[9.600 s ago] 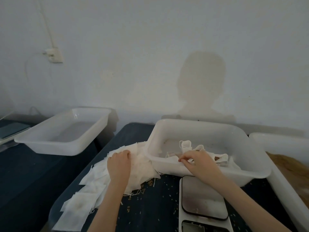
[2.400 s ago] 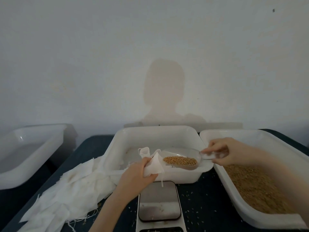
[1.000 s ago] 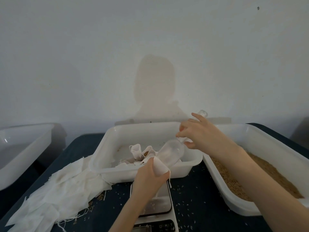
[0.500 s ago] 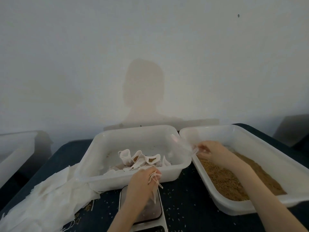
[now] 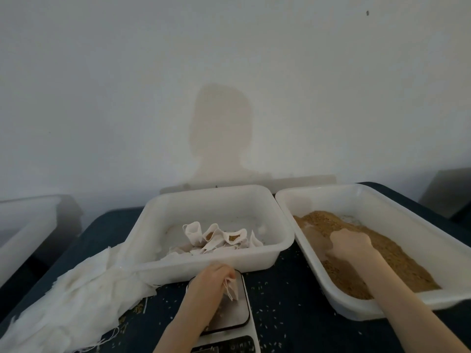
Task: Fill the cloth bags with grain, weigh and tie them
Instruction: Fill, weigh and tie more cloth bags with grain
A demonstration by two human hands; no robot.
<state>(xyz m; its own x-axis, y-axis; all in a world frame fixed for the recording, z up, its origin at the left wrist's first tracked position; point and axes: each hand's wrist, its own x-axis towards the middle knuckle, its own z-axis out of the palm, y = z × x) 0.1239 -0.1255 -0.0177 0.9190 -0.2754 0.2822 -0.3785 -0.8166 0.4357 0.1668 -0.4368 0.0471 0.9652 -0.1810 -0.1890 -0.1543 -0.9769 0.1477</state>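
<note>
Open dark table [image 5: 288,296] strip at 6 o'clock between scale [image 5: 237,314] and grain tub [image 5: 362,301]; only loose kernels there. Narrow gap at 12 o'clock of that strip, between middle tub [image 5: 270,253] and grain tub, rims nearly touching. Blocked at 9 o'clock by heap of empty cloth bags [image 5: 76,296] lapping against middle tub. Scale plate taken up by left hand [image 5: 211,284] gripping a bag [image 5: 233,289]. Right hand [image 5: 349,243] down in grain [image 5: 397,258], occupying tub's middle. Room above both tubs toward wall at 12 o'clock.

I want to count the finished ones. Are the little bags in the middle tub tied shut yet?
Not yet. The cloth bags in the middle tub stand with open mouths, and grain shows inside some.
</note>
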